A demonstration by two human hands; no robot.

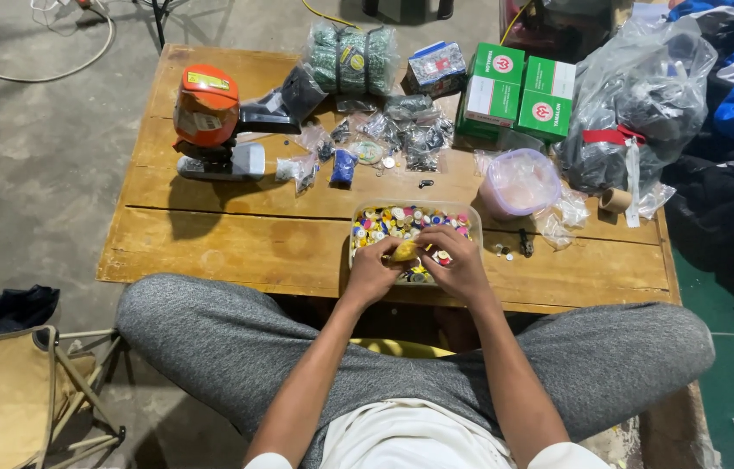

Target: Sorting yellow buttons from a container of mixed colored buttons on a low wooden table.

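Seen from above: a low wooden bench [236, 243] on a concrete floor, grey-trousered knees spread wide on either side of its near edge.

Both hands together over a clear tray of coloured buttons [414, 224], set right at the near edge, probably for easy reach. Left hand [373, 271] curled, fingers pinching a small yellow piece [405, 250] just above the tray's near rim. Right hand [460, 260] closed alongside, fingertips touching the same piece, as if steadying it; exact grip too small to make out.

Farther back, pushed beyond the working spot: an orange and grey machine [209, 122] at the left, with small clear bags of dark parts [410, 130] scattered beside it. Two green boxes [519, 91] with white side panels and round red marks, side by side at the far right. A plastic-wrapped bundle of green spools [354, 56] at the far edge. A lidded clear tub [519, 182] to the right of the tray, and a large bulging clear bag [636, 104] tied with red tape beyond it. A tan folding stool [11, 391] on the floor at lower left.
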